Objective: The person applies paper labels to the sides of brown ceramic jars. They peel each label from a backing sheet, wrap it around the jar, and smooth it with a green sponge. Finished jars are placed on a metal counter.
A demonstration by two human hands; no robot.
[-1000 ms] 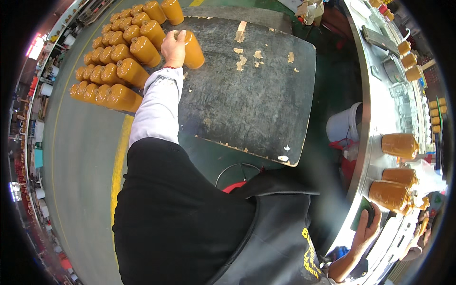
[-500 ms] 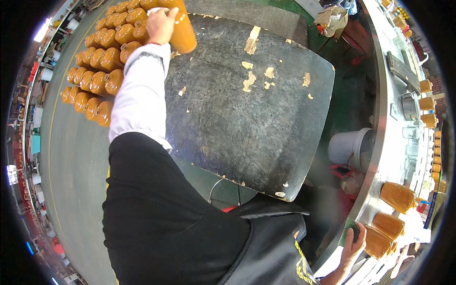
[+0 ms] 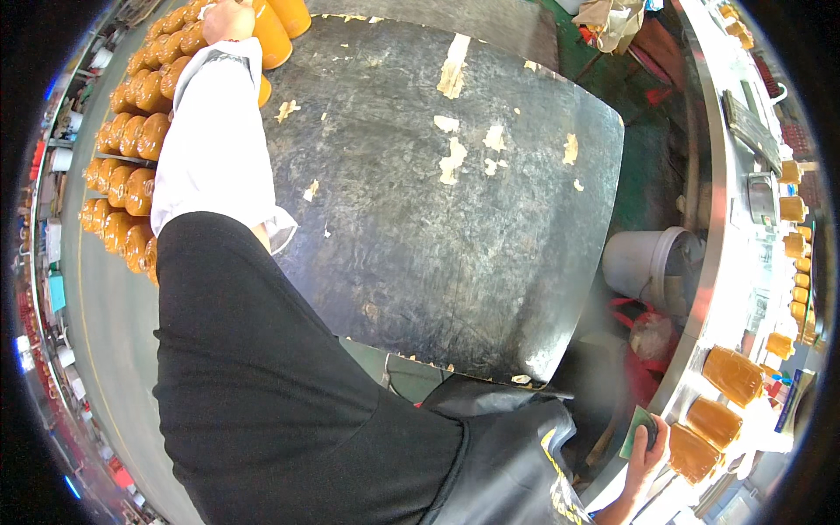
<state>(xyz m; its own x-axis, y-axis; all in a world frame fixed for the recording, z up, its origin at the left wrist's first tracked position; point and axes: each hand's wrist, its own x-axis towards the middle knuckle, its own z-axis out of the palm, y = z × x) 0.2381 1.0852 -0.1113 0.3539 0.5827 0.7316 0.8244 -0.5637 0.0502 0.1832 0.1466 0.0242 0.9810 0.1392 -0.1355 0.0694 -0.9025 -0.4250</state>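
Observation:
At the upper left, my left hand (image 3: 229, 21) is closed beside a smooth orange-brown jar (image 3: 270, 37) and seems to grip it; a bit of white shows at its fingers. Most of its grip is hidden at the rim of the picture. Rows of similar glossy jars (image 3: 138, 189) stand left of and below that hand, partly covered by my white cuff. At the lower right, my right hand (image 3: 646, 455) holds a green pad with a dark rounded piece (image 3: 644, 430). It is at the counter's edge, beside several orange-brown jars (image 3: 713, 423).
A dark table (image 3: 420, 219) with a worn, peeling top fills the middle. Along the right runs a pale counter (image 3: 713, 289) with a metal pot (image 3: 763, 199) and more jars. A white bucket (image 3: 636, 265) stands between table and counter, near a paper bag (image 3: 612, 24).
My left hand has moved left and farther away with the jar, to the rows of jars. The view has shifted slightly. My right hand stays at the counter with the green pad.

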